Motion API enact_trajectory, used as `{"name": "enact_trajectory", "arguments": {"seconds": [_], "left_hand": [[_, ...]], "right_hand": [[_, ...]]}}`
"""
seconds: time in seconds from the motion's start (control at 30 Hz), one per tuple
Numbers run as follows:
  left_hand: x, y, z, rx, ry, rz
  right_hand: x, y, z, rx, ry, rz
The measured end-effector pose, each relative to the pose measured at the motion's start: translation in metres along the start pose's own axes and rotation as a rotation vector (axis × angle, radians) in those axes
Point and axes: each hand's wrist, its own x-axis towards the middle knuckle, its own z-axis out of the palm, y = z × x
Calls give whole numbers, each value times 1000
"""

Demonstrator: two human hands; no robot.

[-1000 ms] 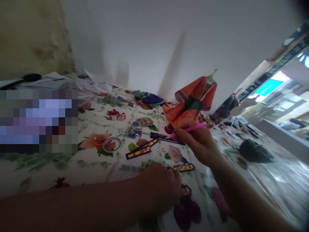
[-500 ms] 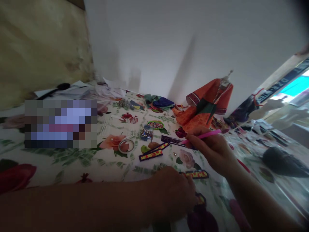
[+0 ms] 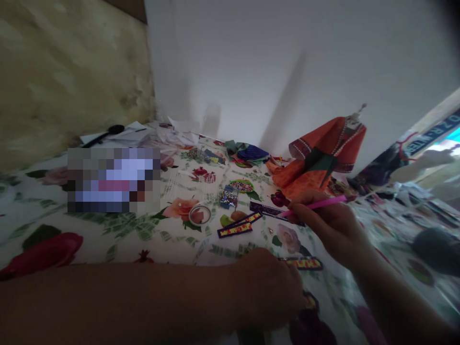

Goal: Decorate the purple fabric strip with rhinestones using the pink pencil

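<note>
My right hand [image 3: 327, 225] pinches a slim pink pen-like tool [image 3: 328, 202], its pale tip pointing left over a dark lace-like strip [image 3: 266, 212]. My left hand [image 3: 269, 287] rests low at the centre, its fingers curled down and mostly hidden under it. A purple-edged patterned piece [image 3: 312, 301] shows at its fingertips; I cannot tell whether they grip it. Just beyond the left hand lies a yellow and red patterned strip [image 3: 305, 263]. Two similar strips [image 3: 235, 230] lie crossed farther off, near a roll of tape [image 3: 200, 215].
Beyond the strips lie a packet of shiny beads [image 3: 229, 196] and blue-green cloth [image 3: 247, 152]. An orange and green miniature garment [image 3: 323, 153] stands at the back right. Papers [image 3: 132, 136] lie back left, beside a blurred-out patch. A floral tablecloth [image 3: 125, 247] covers the table.
The view has turned slightly left, so everything sits farther right in the picture. Both hands keep much the same place over the table, and the pink tool stays in my right hand.
</note>
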Motion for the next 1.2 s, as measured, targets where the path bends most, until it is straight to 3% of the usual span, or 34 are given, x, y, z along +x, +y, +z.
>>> {"name": "enact_trajectory", "arguments": {"seconds": [0.8,1.2], "left_hand": [[3,-1,-7,37,-73,-32],[5,-4,-8,31,-123,-46]], "right_hand": [[2,-12,-6,-23,55,-90],[-4,-12,-24,-15,27,-177]]}}
